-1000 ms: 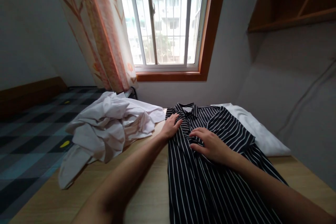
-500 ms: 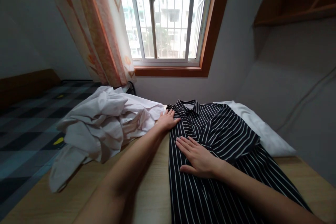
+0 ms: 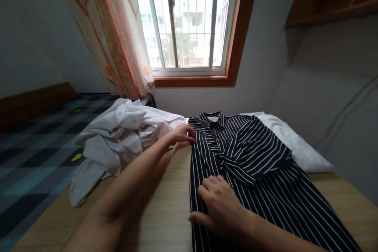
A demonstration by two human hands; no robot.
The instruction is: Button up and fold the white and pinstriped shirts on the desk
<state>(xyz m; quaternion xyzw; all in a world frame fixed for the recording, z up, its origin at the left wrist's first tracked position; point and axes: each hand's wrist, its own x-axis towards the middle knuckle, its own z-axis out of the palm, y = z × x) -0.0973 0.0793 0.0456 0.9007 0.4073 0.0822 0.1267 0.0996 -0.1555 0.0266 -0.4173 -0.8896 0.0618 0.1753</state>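
Note:
A black shirt with white stripes (image 3: 274, 201) lies on the wooden table, its collar toward the window and a sleeve folded across its front. My left hand (image 3: 183, 134) is at the shirt's far left edge near the shoulder, thumb and fingers closed on the fabric there. Lower down, my right hand (image 3: 221, 204) rests over the shirt's left side. Its fingers bend downward and the thumb stands apart, reaching the left edge; no fabric shows gripped in it, though the fingertips are partly hidden.
A crumpled heap of white cloth (image 3: 118, 134) lies left of the shirt on the table (image 3: 165, 212). Folded white fabric (image 3: 283, 136) sits behind the shirt at right. A bed with a checked cover (image 3: 38, 157) adjoins the left side. A window and curtain (image 3: 118, 39) are ahead.
My left hand has gone from lying flat on the shirt to closing at its edge. My right hand has slid toward me, its fingers now bent. The view has shifted slightly.

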